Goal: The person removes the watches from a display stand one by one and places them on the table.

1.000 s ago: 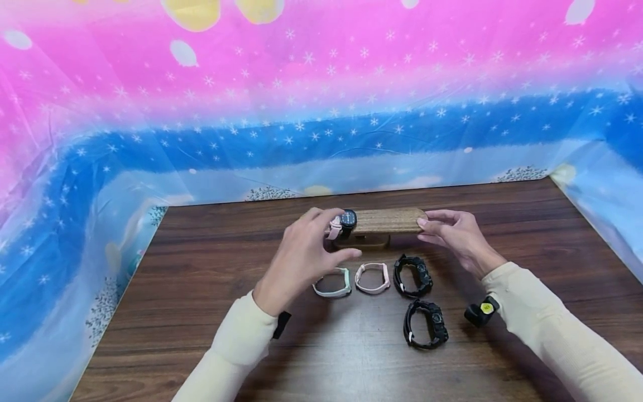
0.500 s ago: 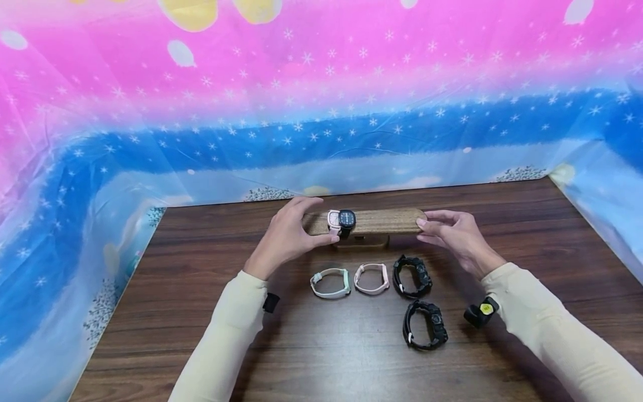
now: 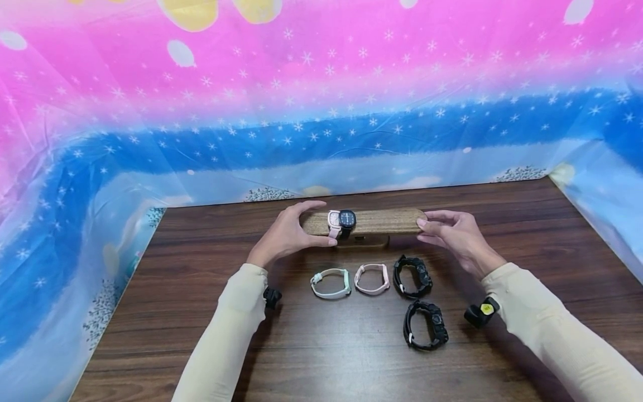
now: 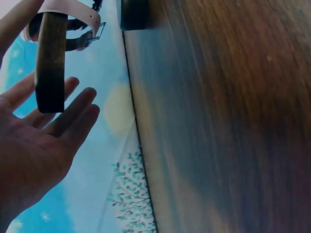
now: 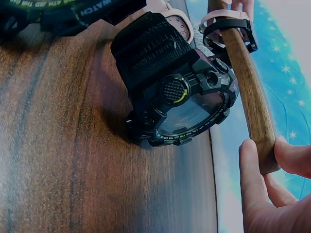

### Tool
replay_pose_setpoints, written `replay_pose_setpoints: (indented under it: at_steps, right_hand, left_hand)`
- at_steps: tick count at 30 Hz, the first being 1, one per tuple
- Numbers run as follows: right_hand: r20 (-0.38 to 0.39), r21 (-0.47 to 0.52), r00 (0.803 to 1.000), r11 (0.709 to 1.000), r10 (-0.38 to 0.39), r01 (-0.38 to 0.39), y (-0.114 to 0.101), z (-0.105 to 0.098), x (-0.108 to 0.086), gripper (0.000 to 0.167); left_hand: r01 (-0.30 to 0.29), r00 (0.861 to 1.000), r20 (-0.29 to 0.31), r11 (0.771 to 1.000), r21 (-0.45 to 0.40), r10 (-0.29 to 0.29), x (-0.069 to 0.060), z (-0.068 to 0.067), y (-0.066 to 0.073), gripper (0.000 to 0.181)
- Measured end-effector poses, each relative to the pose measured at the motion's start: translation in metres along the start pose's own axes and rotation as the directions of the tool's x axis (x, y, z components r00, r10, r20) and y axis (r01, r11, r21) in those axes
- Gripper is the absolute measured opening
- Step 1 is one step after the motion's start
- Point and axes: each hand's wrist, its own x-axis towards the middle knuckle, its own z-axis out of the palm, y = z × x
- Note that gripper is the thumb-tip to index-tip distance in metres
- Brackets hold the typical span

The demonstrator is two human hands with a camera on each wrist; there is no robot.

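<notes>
Pinched the right end of the sideways wooden bar [image 3: 384,221] with the right hand [image 3: 457,234], near the back edge of the table [image 3: 201,240]. Held the left hand [image 3: 283,234] spread around the other end.

"WATCH" on black watch [image 5: 68,19] (another's bezel [image 5: 197,130]: "LON").

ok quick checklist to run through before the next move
Right hand holding brown wooden bar: ok, at its right end.
Squarish pink watch and squarish black watch looped round bar: ok.
Left hand gripping bar: not ok, fingers spread around its left end.
Bar joined to small wooden base: cannot tell, join hidden.
Slim mint-green band, slim pink band, two chunky black watches on brown table: ok.
</notes>
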Motion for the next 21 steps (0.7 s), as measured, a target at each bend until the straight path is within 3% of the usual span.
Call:
replay_pose_setpoints:
  at_steps: [9, 21]
  right_hand:
    - [0.0, -0.003, 1.0, 1.0, 0.008, -0.008, 0.001, 0.0, -0.001, 0.064]
    - [0.002, -0.041, 1.0, 0.999, 0.001, -0.001, -0.001, 0.0, -0.002, 0.065]
  left_hand:
    - [-0.016, 0.998, 0.052, 0.993, -0.115, 0.022, 0.006, 0.005, -0.004, 0.081]
    - [0.003, 0.999, 0.051, 0.982, -0.188, 0.007, 0.012, 0.01, -0.011, 0.068]
